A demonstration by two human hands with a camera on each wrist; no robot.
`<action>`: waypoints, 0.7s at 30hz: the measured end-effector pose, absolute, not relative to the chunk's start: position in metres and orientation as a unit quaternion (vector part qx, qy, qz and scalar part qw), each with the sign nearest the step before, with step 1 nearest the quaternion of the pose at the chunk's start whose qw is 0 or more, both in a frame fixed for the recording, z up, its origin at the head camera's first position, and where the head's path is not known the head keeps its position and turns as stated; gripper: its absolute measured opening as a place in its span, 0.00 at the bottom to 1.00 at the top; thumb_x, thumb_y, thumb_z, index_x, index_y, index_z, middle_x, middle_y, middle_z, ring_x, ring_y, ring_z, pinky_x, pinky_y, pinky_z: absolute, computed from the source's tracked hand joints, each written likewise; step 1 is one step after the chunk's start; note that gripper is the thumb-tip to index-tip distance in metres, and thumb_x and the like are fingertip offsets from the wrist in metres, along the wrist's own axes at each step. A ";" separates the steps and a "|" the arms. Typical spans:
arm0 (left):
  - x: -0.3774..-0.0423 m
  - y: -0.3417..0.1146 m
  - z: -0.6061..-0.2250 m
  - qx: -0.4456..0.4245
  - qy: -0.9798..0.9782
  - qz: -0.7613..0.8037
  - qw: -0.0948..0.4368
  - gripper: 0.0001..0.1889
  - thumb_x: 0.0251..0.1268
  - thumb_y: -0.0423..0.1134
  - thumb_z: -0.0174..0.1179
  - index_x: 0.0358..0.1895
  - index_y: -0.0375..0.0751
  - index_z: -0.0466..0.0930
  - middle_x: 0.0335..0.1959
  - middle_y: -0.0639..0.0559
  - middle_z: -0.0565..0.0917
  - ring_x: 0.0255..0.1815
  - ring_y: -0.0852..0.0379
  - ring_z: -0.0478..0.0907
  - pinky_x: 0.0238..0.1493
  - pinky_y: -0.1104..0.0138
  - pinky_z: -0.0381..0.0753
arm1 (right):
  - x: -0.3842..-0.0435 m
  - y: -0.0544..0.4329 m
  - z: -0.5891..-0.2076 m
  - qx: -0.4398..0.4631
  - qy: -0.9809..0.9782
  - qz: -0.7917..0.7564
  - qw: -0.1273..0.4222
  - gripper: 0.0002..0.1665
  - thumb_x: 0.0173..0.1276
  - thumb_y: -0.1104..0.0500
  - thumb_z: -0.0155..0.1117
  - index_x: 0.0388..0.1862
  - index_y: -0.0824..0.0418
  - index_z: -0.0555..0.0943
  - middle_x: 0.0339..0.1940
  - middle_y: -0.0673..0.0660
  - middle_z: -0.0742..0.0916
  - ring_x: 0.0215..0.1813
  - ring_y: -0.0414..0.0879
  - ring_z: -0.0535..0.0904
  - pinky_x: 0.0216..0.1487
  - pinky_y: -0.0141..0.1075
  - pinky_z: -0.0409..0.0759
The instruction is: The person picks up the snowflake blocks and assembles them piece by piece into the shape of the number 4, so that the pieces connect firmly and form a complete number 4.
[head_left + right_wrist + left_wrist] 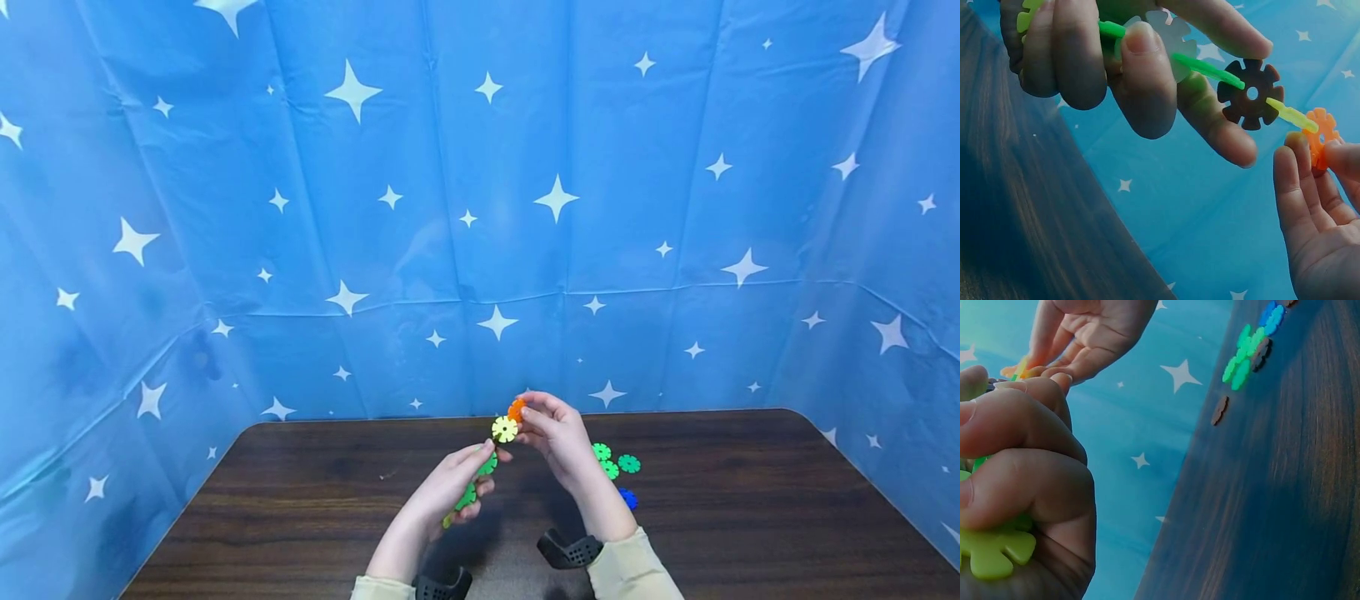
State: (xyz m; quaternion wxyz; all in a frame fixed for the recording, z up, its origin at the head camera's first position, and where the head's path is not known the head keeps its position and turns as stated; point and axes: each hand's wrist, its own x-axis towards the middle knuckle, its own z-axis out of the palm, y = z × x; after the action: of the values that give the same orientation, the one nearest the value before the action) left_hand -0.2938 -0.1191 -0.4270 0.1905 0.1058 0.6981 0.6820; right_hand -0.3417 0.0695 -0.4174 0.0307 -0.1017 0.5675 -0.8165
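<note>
My left hand [450, 483] grips a chain of interlocked notched plastic discs. A yellow-green disc [991, 562] sticks out at its lower end, and green discs [467, 497] show among the fingers. In the right wrist view, a pale translucent disc [1179, 47], a green disc [1207, 67] and a brown disc [1232, 103] follow along the chain. Past the brown one is a yellow disc [498, 427], joined edge-on to it. My right hand [558, 437] pinches an orange disc [1317, 147] at the far end, touching the yellow disc. Fingers hide parts of the chain.
Several loose green discs [629, 463] and a blue disc [628, 498] lie on the dark wooden table [750, 500], right of my right forearm. Brown discs [1220, 410] lie near them. A blue star-patterned curtain [420, 250] stands behind the table.
</note>
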 end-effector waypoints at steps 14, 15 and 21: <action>-0.296 -0.119 -0.424 0.112 0.679 0.698 0.199 0.32 0.74 0.61 0.44 0.60 0.33 0.72 0.19 0.57 0.62 0.09 0.65 0.51 0.09 0.74 0.55 | -0.341 0.068 -0.416 -0.108 0.580 -0.807 -0.003 0.14 0.70 0.70 0.57 0.53 0.75 0.76 0.39 0.57 0.85 0.33 0.44 0.82 0.37 0.34 0.82; -0.296 -0.119 -0.423 0.110 0.679 0.698 0.199 0.32 0.73 0.61 0.45 0.60 0.33 0.73 0.19 0.57 0.62 0.09 0.65 0.51 0.10 0.74 0.55 | -0.341 0.067 -0.416 -0.107 0.581 -0.807 -0.005 0.13 0.70 0.70 0.58 0.52 0.74 0.77 0.39 0.57 0.85 0.33 0.44 0.82 0.37 0.34 0.83; -0.293 -0.120 -0.425 0.101 0.680 0.698 0.200 0.30 0.74 0.60 0.45 0.59 0.34 0.73 0.19 0.57 0.61 0.10 0.64 0.50 0.11 0.73 0.53 | -0.341 0.065 -0.422 -0.103 0.585 -0.805 -0.007 0.13 0.70 0.70 0.58 0.52 0.74 0.77 0.39 0.57 0.85 0.32 0.44 0.82 0.37 0.35 0.83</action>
State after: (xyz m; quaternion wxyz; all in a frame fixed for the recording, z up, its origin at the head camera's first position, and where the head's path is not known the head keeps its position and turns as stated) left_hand -0.2930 -0.1199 -0.4254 0.1999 0.1011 0.6803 0.6979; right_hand -0.3409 0.0647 -0.4218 -0.0069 -0.1025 0.5847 -0.8047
